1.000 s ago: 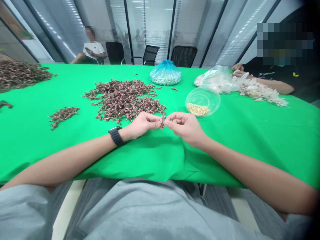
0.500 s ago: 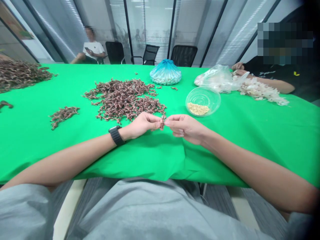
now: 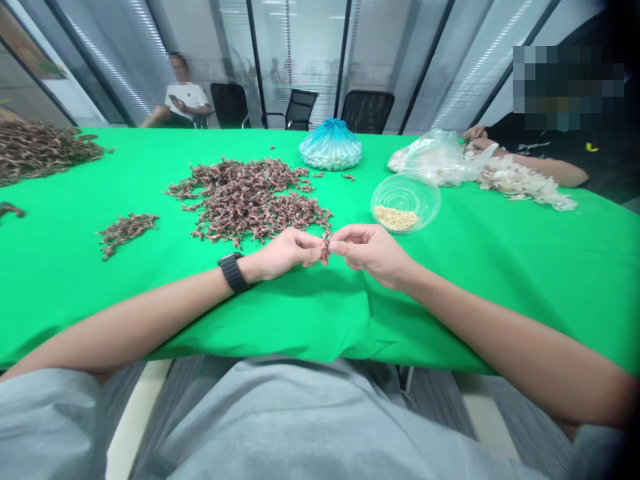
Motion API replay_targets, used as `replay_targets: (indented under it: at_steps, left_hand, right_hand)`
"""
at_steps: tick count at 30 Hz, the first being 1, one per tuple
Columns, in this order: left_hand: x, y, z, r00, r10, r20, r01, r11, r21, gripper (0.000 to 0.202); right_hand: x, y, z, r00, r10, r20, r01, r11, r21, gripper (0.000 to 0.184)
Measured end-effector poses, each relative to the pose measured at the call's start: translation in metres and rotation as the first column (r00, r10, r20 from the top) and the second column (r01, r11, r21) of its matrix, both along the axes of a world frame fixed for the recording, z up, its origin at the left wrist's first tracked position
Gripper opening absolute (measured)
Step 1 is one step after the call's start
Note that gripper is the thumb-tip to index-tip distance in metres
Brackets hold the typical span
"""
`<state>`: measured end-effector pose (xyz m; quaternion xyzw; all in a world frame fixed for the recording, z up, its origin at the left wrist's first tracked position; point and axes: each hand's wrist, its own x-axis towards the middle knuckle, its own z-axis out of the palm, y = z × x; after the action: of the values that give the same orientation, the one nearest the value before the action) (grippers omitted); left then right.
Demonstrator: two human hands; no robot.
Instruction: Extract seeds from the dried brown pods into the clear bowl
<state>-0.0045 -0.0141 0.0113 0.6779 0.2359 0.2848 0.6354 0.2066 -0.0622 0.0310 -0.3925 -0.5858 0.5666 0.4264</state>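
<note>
Two hands meet: left hand [image 3: 285, 252] and right hand [image 3: 373, 252] pinch a small, wrinkled brown pod [image 3: 325, 250] in their fingers [image 3: 313, 252], just above the counter [image 3: 500, 267], draped in smooth green cloth. Behind lie a heap [image 3: 250, 197] of dry pods and a clear round bowl [image 3: 406, 193] of pale seeds. Glass walls beyond.
</note>
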Motion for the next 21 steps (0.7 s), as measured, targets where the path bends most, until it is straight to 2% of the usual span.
replay_targets:
  at_steps: [6, 8, 16, 21]
  left_hand:
    - [0.0007, 0.0014, -0.0036, 0.999, 0.003, 0.033, 0.0, 0.997, -0.072, 0.044]
    - [0.0003, 0.0028, -0.0051, 0.999, -0.002, 0.033, 0.004, 0.997, -0.072, 0.043]
    - [0.0003, 0.0035, -0.0051, 0.999, 0.031, 0.016, -0.03, 0.999, -0.026, 0.04]
    - [0.002, 0.0018, -0.0004, 0.998, 0.047, 0.052, -0.046, 0.999, -0.028, 0.044]
  right_hand:
    - [-0.0026, -0.0037, 0.0005, 0.988, -0.112, 0.106, 0.085, 0.968, 0.237, 0.039]
    - [-0.0025, -0.0045, -0.0003, 0.982, -0.13, 0.134, 0.091, 0.959, 0.267, 0.037]
    - [-0.0043, -0.007, 0.0032, 0.992, -0.078, 0.101, 0.063, 0.987, 0.144, 0.04]
    - [-0.0021, -0.0065, 0.0043, 0.986, -0.106, 0.128, 0.082, 0.98, 0.179, 0.04]
